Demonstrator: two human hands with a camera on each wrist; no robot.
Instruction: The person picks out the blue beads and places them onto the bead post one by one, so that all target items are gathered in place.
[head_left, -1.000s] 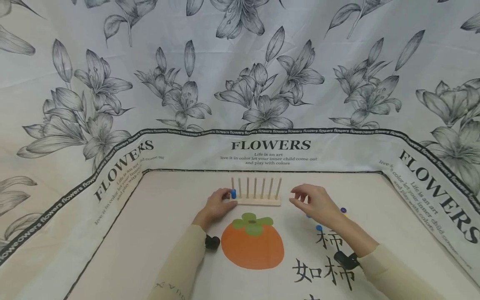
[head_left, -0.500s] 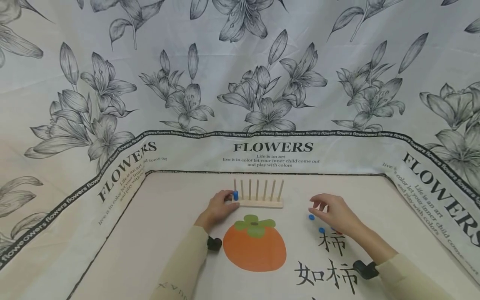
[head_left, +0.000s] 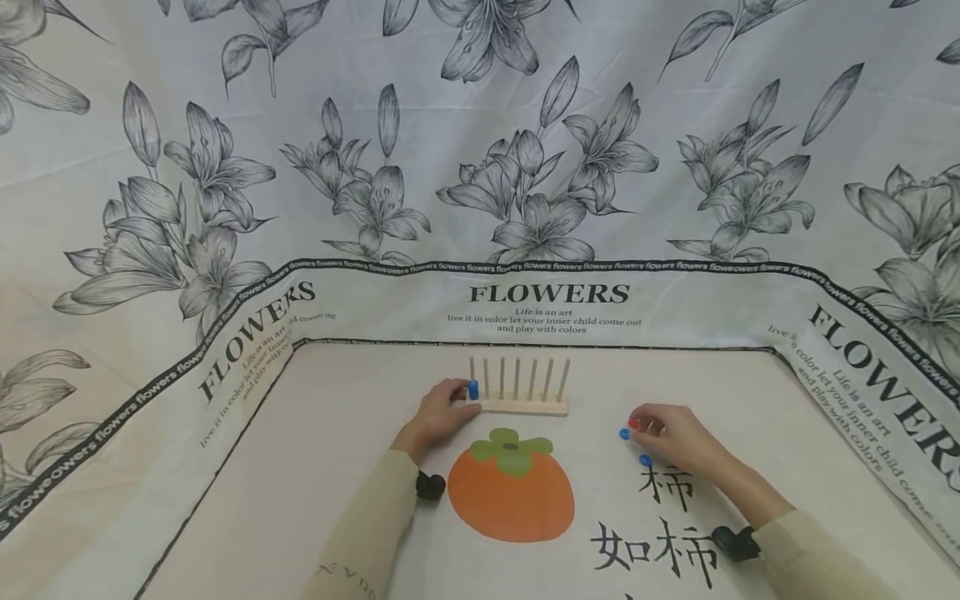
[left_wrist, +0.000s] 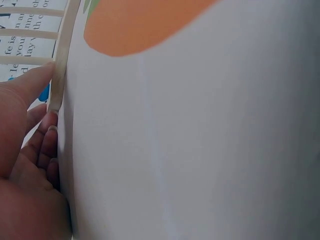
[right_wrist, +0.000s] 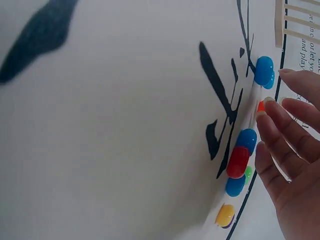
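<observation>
A pale wooden rack [head_left: 525, 407] with several upright pegs stands at the back of the cloth. Blue beads [head_left: 473, 389] are stacked on its leftmost peg. My left hand [head_left: 441, 412] holds that end of the rack, thumb along the front of the base and the other fingers behind. Over the loose beads at the right hovers my right hand [head_left: 675, 433], fingers gently bent. By its fingertips is a red bead [head_left: 633, 424], partly covered by a finger in the right wrist view. There the thumb stands apart from the fingers. A blue bead [head_left: 624, 433] lies close by.
Several other beads lie near the right hand: a dark red bead [right_wrist: 238, 162] among blue ones, a green bead [right_wrist: 248, 174] and a yellow bead [right_wrist: 226, 215]. The cloth carries a printed persimmon [head_left: 512, 492] and black characters. Floral fabric [head_left: 525, 167] rises behind.
My right hand has moved right and toward me from beside the rack, down to the loose beads. A red bead now shows at its fingertips. The left hand keeps its hold on the rack.
</observation>
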